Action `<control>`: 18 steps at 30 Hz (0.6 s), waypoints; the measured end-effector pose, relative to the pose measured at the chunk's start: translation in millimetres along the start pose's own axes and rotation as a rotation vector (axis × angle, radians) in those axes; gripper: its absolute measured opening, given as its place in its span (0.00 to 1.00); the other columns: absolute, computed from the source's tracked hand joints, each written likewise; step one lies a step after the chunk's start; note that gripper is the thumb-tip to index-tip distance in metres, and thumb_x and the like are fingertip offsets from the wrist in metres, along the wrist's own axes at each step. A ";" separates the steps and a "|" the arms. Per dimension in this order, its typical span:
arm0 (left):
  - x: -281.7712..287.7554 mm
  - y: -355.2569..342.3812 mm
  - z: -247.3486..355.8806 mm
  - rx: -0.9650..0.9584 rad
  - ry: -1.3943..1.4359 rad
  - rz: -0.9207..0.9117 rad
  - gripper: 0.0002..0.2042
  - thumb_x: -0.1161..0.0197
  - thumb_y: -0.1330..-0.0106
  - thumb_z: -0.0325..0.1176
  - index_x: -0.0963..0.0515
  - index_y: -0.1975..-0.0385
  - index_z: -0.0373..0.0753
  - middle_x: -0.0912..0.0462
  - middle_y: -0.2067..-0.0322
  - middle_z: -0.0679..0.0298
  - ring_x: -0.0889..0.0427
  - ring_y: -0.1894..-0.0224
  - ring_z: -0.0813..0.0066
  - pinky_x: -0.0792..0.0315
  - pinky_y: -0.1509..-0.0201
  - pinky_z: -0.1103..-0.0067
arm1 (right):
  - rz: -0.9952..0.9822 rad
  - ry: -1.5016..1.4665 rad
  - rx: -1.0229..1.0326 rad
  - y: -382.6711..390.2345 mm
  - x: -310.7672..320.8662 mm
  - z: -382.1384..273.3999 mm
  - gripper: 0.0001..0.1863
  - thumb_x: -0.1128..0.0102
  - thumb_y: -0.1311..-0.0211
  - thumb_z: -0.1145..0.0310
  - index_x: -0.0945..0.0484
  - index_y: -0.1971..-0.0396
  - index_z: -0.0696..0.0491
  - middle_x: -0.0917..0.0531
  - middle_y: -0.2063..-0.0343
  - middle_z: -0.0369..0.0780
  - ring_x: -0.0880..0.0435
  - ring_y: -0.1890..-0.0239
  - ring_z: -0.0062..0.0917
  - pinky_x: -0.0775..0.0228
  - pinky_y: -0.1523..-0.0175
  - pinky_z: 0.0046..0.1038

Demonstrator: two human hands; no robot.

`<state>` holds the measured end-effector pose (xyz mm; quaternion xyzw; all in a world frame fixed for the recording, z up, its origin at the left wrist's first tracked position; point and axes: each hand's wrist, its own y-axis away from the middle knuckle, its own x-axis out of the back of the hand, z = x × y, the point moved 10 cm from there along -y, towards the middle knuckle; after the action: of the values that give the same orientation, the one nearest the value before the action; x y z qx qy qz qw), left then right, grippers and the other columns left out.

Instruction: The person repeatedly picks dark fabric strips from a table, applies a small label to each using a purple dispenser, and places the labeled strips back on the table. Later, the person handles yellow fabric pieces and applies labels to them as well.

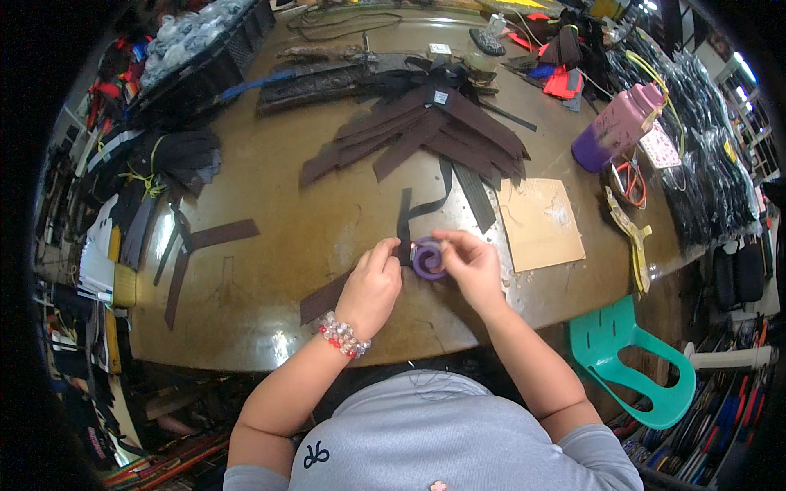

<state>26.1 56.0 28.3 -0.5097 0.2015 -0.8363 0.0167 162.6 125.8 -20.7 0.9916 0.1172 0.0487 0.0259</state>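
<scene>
My left hand point(373, 277) is closed at the table's near middle, fingertips pinching a dark brown fabric strip point(324, 298) where it meets a narrow black strap point(404, 214). The strip's other end sticks out beyond my wrist. A purple spiral coil point(428, 260) lies against that join, and my right hand point(468, 266) pinches its right edge between thumb and forefinger. Its exact kind I cannot make out. Farther back is a fanned stack of dark brown strips point(417, 135). On the left lies a joined brown and black strap piece point(187, 245).
A tan cardboard sheet point(542, 225) lies right of my hands. Beyond it stand a pink-purple bottle point(616, 129), red-handled scissors point(630, 182) and a yellowish tool-like piece point(629, 237). Tied black strips point(184, 159) sit at left. A green chair point(610, 348) stands by the table's right edge.
</scene>
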 end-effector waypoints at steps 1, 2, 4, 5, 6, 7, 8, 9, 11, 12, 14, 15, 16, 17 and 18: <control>-2.0 -0.1 0.2 -0.011 -0.017 0.009 0.08 0.40 0.45 0.22 0.26 0.66 0.27 0.26 0.51 0.52 0.23 0.52 0.56 0.26 0.47 0.70 | -0.019 0.061 -0.031 4.8 -5.3 5.2 0.11 0.40 0.42 0.76 0.17 0.59 0.58 0.17 0.74 0.34 0.22 0.73 0.12 0.27 0.66 0.18; -2.8 -0.5 -1.0 -0.017 -0.034 0.016 0.08 0.40 0.45 0.22 0.26 0.67 0.27 0.26 0.51 0.52 0.23 0.52 0.56 0.25 0.48 0.70 | -0.022 0.101 0.120 8.9 -8.6 -8.5 0.12 0.40 0.43 0.76 0.17 0.59 0.57 0.16 0.72 0.37 0.19 0.72 0.15 0.26 0.66 0.20; 0.2 -1.8 -5.9 -0.004 0.025 0.051 0.07 0.39 0.46 0.22 0.26 0.68 0.28 0.26 0.52 0.54 0.21 0.55 0.58 0.24 0.51 0.70 | -0.049 0.233 0.229 16.6 -14.3 -17.8 0.12 0.39 0.45 0.77 0.17 0.60 0.56 0.15 0.70 0.40 0.17 0.72 0.20 0.25 0.66 0.22; 2.1 -2.5 -8.4 0.005 0.055 0.064 0.06 0.39 0.46 0.22 0.26 0.69 0.29 0.26 0.53 0.55 0.21 0.56 0.58 0.24 0.52 0.70 | -0.047 0.271 0.261 18.0 -16.6 -21.1 0.12 0.39 0.45 0.76 0.17 0.60 0.55 0.16 0.70 0.41 0.17 0.73 0.21 0.25 0.66 0.22; 4.9 -2.6 -9.5 0.007 0.079 0.086 0.06 0.39 0.46 0.21 0.26 0.69 0.30 0.25 0.53 0.56 0.20 0.57 0.59 0.24 0.53 0.70 | -0.047 0.310 0.296 19.1 -17.3 -25.2 0.12 0.39 0.46 0.76 0.17 0.60 0.55 0.16 0.70 0.41 0.17 0.73 0.23 0.25 0.66 0.23; 7.9 -2.5 -10.6 0.008 0.103 0.108 0.06 0.38 0.47 0.21 0.26 0.70 0.30 0.25 0.54 0.56 0.20 0.58 0.59 0.24 0.54 0.70 | -0.038 0.345 0.332 19.7 -17.3 -29.7 0.12 0.39 0.46 0.76 0.17 0.60 0.55 0.16 0.70 0.41 0.17 0.73 0.24 0.25 0.66 0.23; 8.6 -2.4 -11.9 0.018 0.131 0.114 0.06 0.38 0.47 0.21 0.26 0.70 0.31 0.25 0.54 0.57 0.19 0.60 0.59 0.23 0.55 0.70 | -0.046 0.355 0.347 19.7 -18.4 -32.2 0.12 0.39 0.46 0.76 0.17 0.61 0.55 0.16 0.71 0.42 0.17 0.73 0.25 0.25 0.67 0.23; 10.6 -1.7 -11.9 0.014 0.141 0.134 0.06 0.38 0.47 0.21 0.26 0.71 0.31 0.25 0.55 0.57 0.19 0.60 0.59 0.23 0.56 0.70 | -0.047 0.362 0.364 19.7 -18.8 -35.0 0.12 0.39 0.46 0.76 0.17 0.61 0.55 0.16 0.71 0.42 0.17 0.73 0.26 0.25 0.67 0.23; 10.5 -0.8 -13.7 0.024 0.168 0.148 0.06 0.37 0.48 0.21 0.26 0.72 0.32 0.24 0.55 0.58 0.19 0.61 0.59 0.23 0.57 0.70 | -0.059 0.377 0.375 19.6 -21.4 -37.1 0.12 0.39 0.47 0.75 0.17 0.61 0.55 0.17 0.71 0.42 0.17 0.74 0.27 0.25 0.67 0.24; 9.5 -0.5 -14.6 0.026 0.170 0.145 0.06 0.37 0.48 0.21 0.26 0.72 0.32 0.24 0.56 0.57 0.19 0.61 0.59 0.23 0.57 0.70 | -0.069 0.384 0.370 19.5 -23.5 -36.7 0.12 0.39 0.47 0.75 0.17 0.61 0.55 0.17 0.71 0.42 0.17 0.73 0.28 0.25 0.67 0.24; 9.0 -0.6 -16.8 0.027 0.173 0.140 0.05 0.38 0.47 0.21 0.26 0.71 0.32 0.24 0.56 0.56 0.19 0.61 0.60 0.23 0.59 0.71 | -0.080 0.387 0.360 18.8 -27.4 -36.0 0.12 0.39 0.46 0.75 0.17 0.61 0.55 0.17 0.71 0.41 0.17 0.73 0.27 0.26 0.67 0.23; 9.5 -0.5 -25.4 0.097 0.244 0.145 0.05 0.37 0.46 0.21 0.26 0.71 0.32 0.24 0.56 0.56 0.18 0.60 0.62 0.22 0.58 0.72 | -0.080 0.385 0.354 18.1 -28.0 -36.0 0.11 0.39 0.45 0.75 0.17 0.60 0.56 0.16 0.72 0.40 0.18 0.74 0.26 0.26 0.68 0.23; 10.5 -0.2 -33.4 0.165 0.316 0.151 0.05 0.37 0.45 0.21 0.26 0.71 0.31 0.25 0.55 0.56 0.18 0.58 0.63 0.20 0.58 0.73 | -0.069 0.421 0.276 15.1 -24.6 -29.8 0.11 0.39 0.43 0.74 0.17 0.60 0.56 0.16 0.72 0.38 0.18 0.74 0.24 0.26 0.68 0.22; 9.7 0.0 -41.9 0.245 0.395 0.135 0.04 0.37 0.43 0.21 0.26 0.71 0.31 0.25 0.55 0.56 0.18 0.57 0.65 0.19 0.58 0.75 | -0.037 0.152 0.249 12.8 -13.6 -30.8 0.11 0.40 0.40 0.73 0.17 0.59 0.56 0.17 0.73 0.36 0.20 0.74 0.21 0.28 0.69 0.21; 8.6 1.8 -53.3 0.363 0.598 0.157 0.04 0.38 0.41 0.22 0.25 0.69 0.31 0.25 0.55 0.56 0.19 0.56 0.66 0.18 0.58 0.76 | 0.010 -0.052 0.072 6.9 -1.2 -15.9 0.10 0.41 0.37 0.72 0.18 0.57 0.56 0.18 0.73 0.33 0.21 0.75 0.17 0.29 0.71 0.19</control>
<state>-24.1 69.4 13.7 -0.2140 0.0841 -0.9668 0.1114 161.4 119.4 -4.6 0.9934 0.1133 0.0188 -0.0071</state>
